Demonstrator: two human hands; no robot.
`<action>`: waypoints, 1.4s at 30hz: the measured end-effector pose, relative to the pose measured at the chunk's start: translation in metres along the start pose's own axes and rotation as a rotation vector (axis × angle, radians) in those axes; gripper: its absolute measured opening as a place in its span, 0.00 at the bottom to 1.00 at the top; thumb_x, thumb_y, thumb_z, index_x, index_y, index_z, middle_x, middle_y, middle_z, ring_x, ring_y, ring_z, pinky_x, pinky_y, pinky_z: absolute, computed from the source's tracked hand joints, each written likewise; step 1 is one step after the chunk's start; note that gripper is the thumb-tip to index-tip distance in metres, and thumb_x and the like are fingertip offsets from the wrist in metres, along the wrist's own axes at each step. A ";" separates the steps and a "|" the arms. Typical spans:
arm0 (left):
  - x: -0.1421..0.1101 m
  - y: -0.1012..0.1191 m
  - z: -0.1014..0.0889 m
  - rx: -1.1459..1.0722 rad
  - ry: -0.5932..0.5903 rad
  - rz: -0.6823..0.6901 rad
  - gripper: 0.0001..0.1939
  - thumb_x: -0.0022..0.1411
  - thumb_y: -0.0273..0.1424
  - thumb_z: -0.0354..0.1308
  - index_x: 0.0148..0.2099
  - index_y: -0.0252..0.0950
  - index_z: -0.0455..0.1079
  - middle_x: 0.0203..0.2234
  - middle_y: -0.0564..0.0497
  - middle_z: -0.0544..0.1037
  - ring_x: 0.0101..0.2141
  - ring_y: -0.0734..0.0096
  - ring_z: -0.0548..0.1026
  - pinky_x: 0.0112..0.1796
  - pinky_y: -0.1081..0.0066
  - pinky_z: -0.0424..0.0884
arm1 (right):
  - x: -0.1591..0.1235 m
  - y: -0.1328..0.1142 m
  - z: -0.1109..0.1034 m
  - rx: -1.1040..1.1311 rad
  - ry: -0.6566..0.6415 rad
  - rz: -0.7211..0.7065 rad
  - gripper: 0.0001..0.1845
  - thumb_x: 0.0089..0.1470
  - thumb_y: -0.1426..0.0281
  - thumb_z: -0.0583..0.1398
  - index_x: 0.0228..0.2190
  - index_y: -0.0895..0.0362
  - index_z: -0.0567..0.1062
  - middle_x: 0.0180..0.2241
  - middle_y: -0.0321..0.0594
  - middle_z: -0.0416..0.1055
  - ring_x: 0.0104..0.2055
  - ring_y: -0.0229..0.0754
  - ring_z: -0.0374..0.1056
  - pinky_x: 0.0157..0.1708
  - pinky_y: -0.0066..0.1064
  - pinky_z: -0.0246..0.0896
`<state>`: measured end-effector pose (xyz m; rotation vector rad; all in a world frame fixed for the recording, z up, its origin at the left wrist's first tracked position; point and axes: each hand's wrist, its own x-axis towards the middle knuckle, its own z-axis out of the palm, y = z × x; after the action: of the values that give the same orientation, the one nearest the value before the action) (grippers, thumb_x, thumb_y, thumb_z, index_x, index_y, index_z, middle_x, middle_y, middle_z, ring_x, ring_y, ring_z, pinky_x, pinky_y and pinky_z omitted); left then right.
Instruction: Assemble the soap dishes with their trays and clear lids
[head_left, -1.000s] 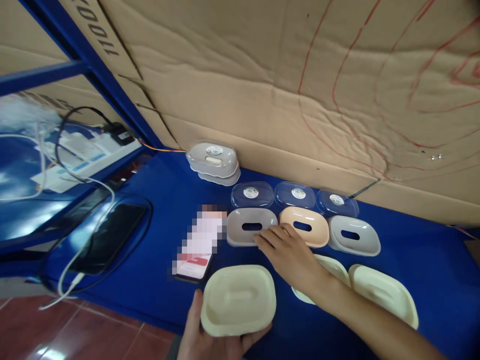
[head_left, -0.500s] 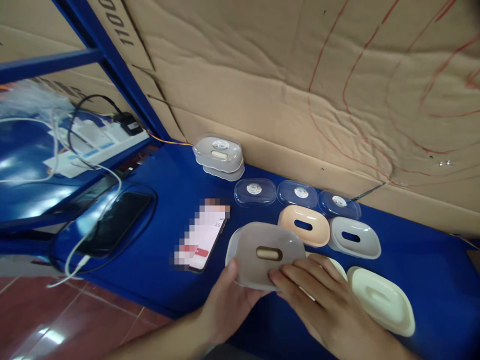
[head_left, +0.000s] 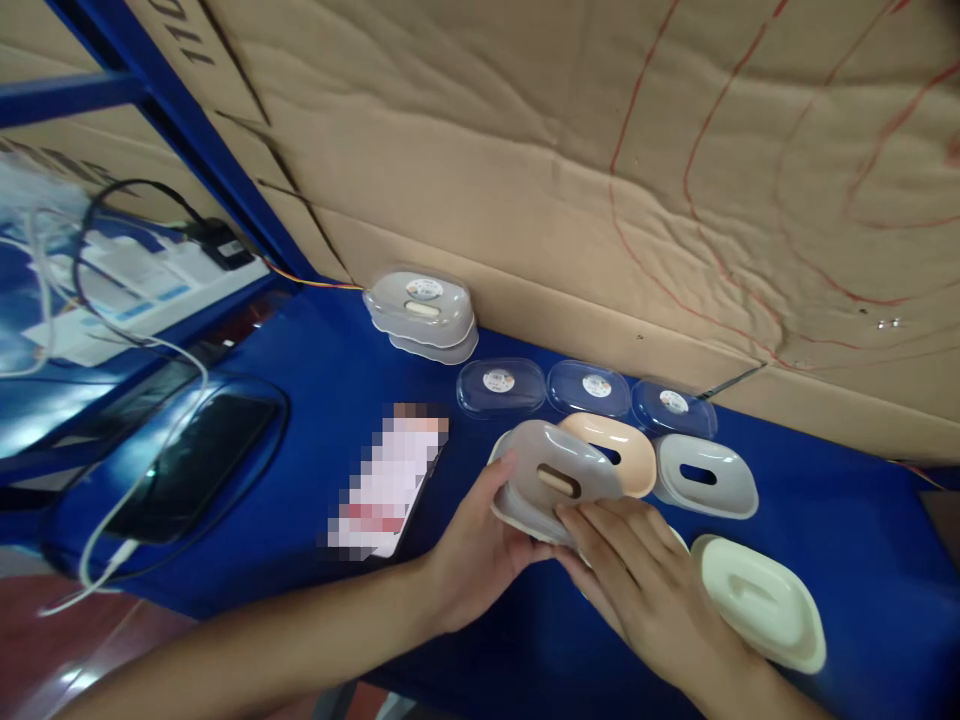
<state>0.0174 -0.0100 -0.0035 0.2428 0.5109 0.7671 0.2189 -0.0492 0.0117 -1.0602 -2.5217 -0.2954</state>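
Note:
Both hands hold a soap dish [head_left: 551, 480] just above the blue table: a grey slotted tray sitting on a cream base. My left hand [head_left: 480, 550] grips its left and under side, thumb on the rim. My right hand [head_left: 637, 580] presses its fingers on the near right edge. Beyond it lie a peach slotted tray [head_left: 619, 450] and a grey slotted tray [head_left: 705, 487]. A cream base [head_left: 761, 600] rests to the right of my right hand.
Three clear lids [head_left: 501, 385] with round stickers line the cardboard wall [head_left: 570, 170]. A stack of assembled dishes [head_left: 420, 312] stands at the back left. One phone [head_left: 386, 480] lies left of my hands, another phone [head_left: 187, 465] with a white cable further left.
My right hand took the grey tray from the row and set it on the cream base in my left hand. Both hands then carried the pair up and to the right, tilting it.

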 end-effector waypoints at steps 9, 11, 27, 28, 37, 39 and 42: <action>-0.003 0.001 -0.008 -0.068 -0.007 -0.027 0.32 0.73 0.54 0.52 0.62 0.34 0.77 0.51 0.40 0.85 0.48 0.59 0.79 0.49 0.63 0.74 | 0.003 -0.005 0.007 0.127 0.031 0.033 0.18 0.69 0.78 0.60 0.58 0.66 0.75 0.49 0.49 0.81 0.52 0.53 0.73 0.54 0.47 0.65; -0.004 0.002 -0.007 -0.079 -0.045 -0.046 0.34 0.73 0.57 0.50 0.61 0.34 0.77 0.53 0.38 0.83 0.50 0.56 0.79 0.50 0.62 0.74 | 0.004 -0.003 0.004 0.209 0.038 0.051 0.18 0.69 0.78 0.60 0.58 0.65 0.75 0.48 0.47 0.81 0.52 0.51 0.72 0.55 0.45 0.65; -0.003 -0.003 -0.013 -0.061 -0.038 -0.158 0.27 0.69 0.51 0.57 0.49 0.33 0.82 0.39 0.43 0.88 0.38 0.62 0.84 0.42 0.68 0.78 | 0.038 0.043 -0.021 0.593 -0.041 0.125 0.19 0.74 0.73 0.53 0.61 0.54 0.72 0.53 0.43 0.79 0.56 0.43 0.75 0.55 0.37 0.73; -0.003 -0.004 -0.011 -0.060 -0.009 -0.154 0.26 0.70 0.50 0.55 0.48 0.34 0.82 0.37 0.44 0.87 0.37 0.63 0.84 0.41 0.69 0.79 | 0.048 0.049 -0.016 0.586 -0.046 0.177 0.19 0.73 0.73 0.53 0.61 0.52 0.72 0.54 0.43 0.79 0.58 0.44 0.74 0.57 0.40 0.72; 0.003 -0.004 -0.008 0.066 0.241 -0.099 0.32 0.77 0.49 0.43 0.53 0.31 0.80 0.35 0.42 0.87 0.30 0.58 0.84 0.25 0.64 0.82 | 0.144 0.088 0.093 0.419 -0.473 0.149 0.50 0.55 0.67 0.73 0.72 0.47 0.59 0.74 0.49 0.56 0.77 0.59 0.51 0.72 0.57 0.51; 0.004 -0.001 -0.010 0.067 0.245 -0.082 0.32 0.77 0.49 0.43 0.54 0.30 0.80 0.36 0.41 0.87 0.29 0.58 0.84 0.25 0.65 0.82 | 0.153 0.091 0.095 0.411 -0.445 0.158 0.48 0.54 0.63 0.74 0.70 0.46 0.62 0.70 0.49 0.64 0.72 0.59 0.60 0.70 0.56 0.56; 0.005 0.004 -0.010 0.065 0.196 -0.020 0.33 0.78 0.49 0.42 0.56 0.29 0.79 0.41 0.38 0.87 0.33 0.56 0.85 0.28 0.62 0.83 | 0.147 0.092 0.071 0.381 -0.350 0.213 0.43 0.60 0.54 0.70 0.70 0.45 0.63 0.68 0.49 0.65 0.69 0.60 0.64 0.67 0.57 0.58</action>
<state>0.0123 -0.0035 -0.0122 0.2239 0.7238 0.7593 0.1722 0.1319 0.0144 -1.2899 -2.5743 0.4508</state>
